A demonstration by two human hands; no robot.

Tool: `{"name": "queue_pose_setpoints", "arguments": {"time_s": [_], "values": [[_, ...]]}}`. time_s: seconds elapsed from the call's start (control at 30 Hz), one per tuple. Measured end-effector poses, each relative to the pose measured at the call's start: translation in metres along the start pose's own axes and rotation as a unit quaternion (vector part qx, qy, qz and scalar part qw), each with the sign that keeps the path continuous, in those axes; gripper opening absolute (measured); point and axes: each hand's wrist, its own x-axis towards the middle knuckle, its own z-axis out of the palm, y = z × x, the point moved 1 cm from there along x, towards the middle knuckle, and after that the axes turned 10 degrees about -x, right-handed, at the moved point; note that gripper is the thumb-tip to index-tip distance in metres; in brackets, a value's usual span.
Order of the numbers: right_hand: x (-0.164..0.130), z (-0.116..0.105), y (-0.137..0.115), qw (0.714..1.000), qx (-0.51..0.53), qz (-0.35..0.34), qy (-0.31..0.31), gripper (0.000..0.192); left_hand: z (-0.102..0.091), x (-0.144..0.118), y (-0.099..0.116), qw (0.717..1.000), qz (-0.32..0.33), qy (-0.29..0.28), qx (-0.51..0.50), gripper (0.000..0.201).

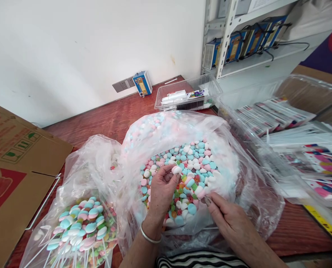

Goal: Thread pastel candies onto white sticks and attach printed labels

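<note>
My left hand point(162, 186) pinches a white and pink pastel candy point(176, 169) between thumb and fingertips, above a large clear plastic bag point(143, 137) of loose candies. Lower and to the right, my right hand point(227, 216) is closed at the near end of a candy skewer point(195, 187), which carries blue, green and pink pieces. The stick itself is mostly hidden by the fingers. Under both hands lie loose candies point(192, 209) in blue, pink and white, mixed with small green, red and orange gummies.
Left of the bag, several candy skewers point(82, 223) lie on another plastic bag. A cardboard box point(21, 163) stands at far left. Behind are a clear tray point(160, 100) and a small blue device point(142, 84). A clear bin point(238, 119) with packed cards sits right, below a metal shelf point(224, 41).
</note>
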Motion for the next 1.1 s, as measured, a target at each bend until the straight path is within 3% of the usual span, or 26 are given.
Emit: {"name": "queue_pose_setpoints", "arguments": {"time_s": [0.13, 0.37, 0.63, 0.73, 0.8, 0.93, 1.03, 1.1], "values": [[0.001, -0.002, -0.001, 1.000, 0.003, 0.009, -0.010, 0.032, -0.001, -0.001, 0.001, 0.999, 0.023, -0.023, 0.042, 0.031], [0.001, -0.002, -0.008, 0.999, 0.012, 0.031, -0.024, 0.032, 0.001, -0.004, -0.001, 0.978, 0.130, -0.041, 0.160, 0.022], [0.008, 0.002, -0.021, 0.999, 0.041, 0.019, 0.006, 0.031, 0.001, -0.004, -0.011, 0.980, 0.141, -0.041, 0.133, 0.021], [0.008, 0.009, -0.023, 0.999, 0.033, 0.010, 0.021, 0.030, 0.006, -0.006, -0.007, 0.992, 0.101, -0.028, 0.071, 0.018], [0.008, 0.015, -0.024, 0.999, 0.012, 0.000, 0.037, 0.029, 0.014, -0.007, -0.001, 0.998, 0.053, 0.001, -0.041, 0.015], [0.009, 0.028, -0.024, 0.995, -0.051, -0.039, 0.074, 0.028, 0.034, -0.007, 0.010, 0.954, -0.022, 0.077, -0.288, 0.016], [0.011, 0.036, -0.024, 0.988, -0.093, -0.079, 0.098, 0.029, 0.047, -0.009, 0.014, 0.933, -0.076, 0.076, -0.344, 0.015], [0.012, 0.039, -0.023, 0.983, -0.114, -0.093, 0.110, 0.028, 0.053, -0.012, 0.012, 0.940, -0.085, 0.082, -0.321, 0.020]]}}
